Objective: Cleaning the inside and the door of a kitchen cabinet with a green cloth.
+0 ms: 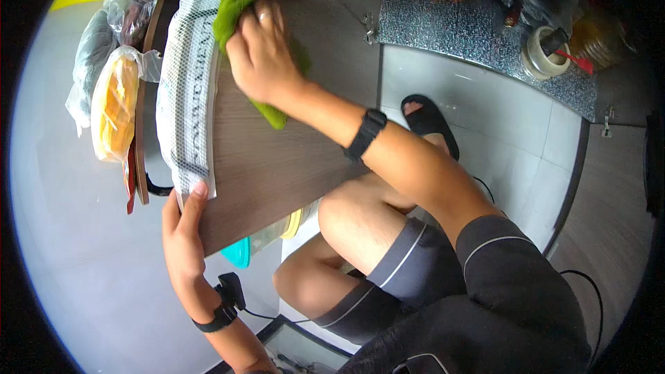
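Note:
A brown wood-grain cabinet door (270,161) stands open before me. My right hand (267,54) presses a green cloth (236,2) against its upper part; the cloth also shows below the palm and looks blurred. My left hand (187,234) grips the door's lower left corner, thumb on its face and fingers behind the edge. Beside the thumb, a white mesh-patterned pouch bearing writing (189,88) lies along the door's left edge.
Bagged goods, one yellow (117,109), sit beyond the door. At the upper right, a cabinet shelf with a glittery silver liner (441,31) holds a roll of tape (543,57) and plastic bags. Lidded containers (293,223) show under the door. A dark cable (597,296) runs at the right.

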Tool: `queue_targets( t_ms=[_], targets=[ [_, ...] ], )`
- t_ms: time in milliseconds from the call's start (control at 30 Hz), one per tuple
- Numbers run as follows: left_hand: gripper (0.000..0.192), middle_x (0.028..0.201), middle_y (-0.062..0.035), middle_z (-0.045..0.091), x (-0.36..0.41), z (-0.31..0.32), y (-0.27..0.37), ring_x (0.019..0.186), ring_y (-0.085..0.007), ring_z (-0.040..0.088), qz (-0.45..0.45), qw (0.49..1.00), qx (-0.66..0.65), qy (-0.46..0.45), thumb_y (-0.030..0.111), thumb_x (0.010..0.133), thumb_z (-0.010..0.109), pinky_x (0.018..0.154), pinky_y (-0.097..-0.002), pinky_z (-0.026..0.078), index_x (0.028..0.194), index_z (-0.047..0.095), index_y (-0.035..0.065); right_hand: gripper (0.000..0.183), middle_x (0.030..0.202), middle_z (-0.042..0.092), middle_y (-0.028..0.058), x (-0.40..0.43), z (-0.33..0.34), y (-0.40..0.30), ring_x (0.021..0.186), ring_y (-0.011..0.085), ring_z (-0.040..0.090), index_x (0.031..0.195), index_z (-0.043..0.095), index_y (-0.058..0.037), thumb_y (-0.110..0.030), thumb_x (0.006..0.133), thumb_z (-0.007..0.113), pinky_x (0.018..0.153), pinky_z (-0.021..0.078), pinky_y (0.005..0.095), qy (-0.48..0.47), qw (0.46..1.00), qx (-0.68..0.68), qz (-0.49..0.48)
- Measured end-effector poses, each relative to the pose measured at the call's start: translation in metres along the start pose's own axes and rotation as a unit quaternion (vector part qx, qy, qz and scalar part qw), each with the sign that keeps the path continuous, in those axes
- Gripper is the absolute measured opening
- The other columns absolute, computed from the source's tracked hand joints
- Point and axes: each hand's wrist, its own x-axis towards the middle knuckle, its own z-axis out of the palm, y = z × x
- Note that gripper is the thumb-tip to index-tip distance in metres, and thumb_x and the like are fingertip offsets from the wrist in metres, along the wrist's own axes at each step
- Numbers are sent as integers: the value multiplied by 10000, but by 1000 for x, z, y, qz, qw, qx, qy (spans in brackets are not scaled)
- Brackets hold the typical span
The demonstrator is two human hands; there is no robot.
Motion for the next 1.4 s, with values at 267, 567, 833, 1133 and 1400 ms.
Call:
queue_targets(
  t_ms=[267, 567, 833, 1133, 1400],
  targets=[
    [494, 1107, -64, 602, 4, -14, -16, 1020, -149, 520, -35, 999, 26, 24, 293, 884, 643, 935, -278, 360, 1252, 545, -21, 236, 1030, 481, 274, 0, -10, 62, 978, 439, 441, 927, 530, 21, -182, 852, 437, 903, 357, 510, -6, 998, 8, 58],
    [512, 1172, -90, 575, -1, -18, -21, 1063, -177, 521, -76, 992, 23, 102, 276, 884, 630, 950, -299, 362, 1286, 508, -16, 267, 1293, 421, 307, -131, -61, 216, 1293, 460, 306, 1109, 460, 77, -77, 911, 367, 1087, 234, 519, -60, 957, -215, 183],
    [614, 1253, -149, 527, -4, -39, -46, 1105, -224, 522, -51, 984, -8, 170, 345, 869, 630, 964, -359, 389, 1329, 452, -20, 338, 1143, 502, 269, -150, -102, 303, 1107, 449, 408, 983, 526, 17, -285, 895, 405, 946, 325, 529, -31, 897, -259, 357],
    [214, 627, -6, 521, -17, -30, -33, 496, -68, 398, -46, 962, 96, 253, 211, 835, 613, 462, -220, 290, 891, 650, 7, 315, 1078, 536, 191, -154, -113, 296, 1009, 330, 483, 972, 580, 17, -252, 882, 442, 932, 363, 429, -14, 884, -59, 463],
    [550, 1182, -100, 534, -2, -74, -62, 1112, -206, 500, -36, 989, 18, 144, 340, 879, 603, 970, -368, 376, 1283, 465, -6, 281, 926, 591, 202, -131, -147, 321, 862, 334, 562, 827, 601, 49, -224, 809, 538, 773, 450, 411, -125, 919, -141, 346]
  ],
)
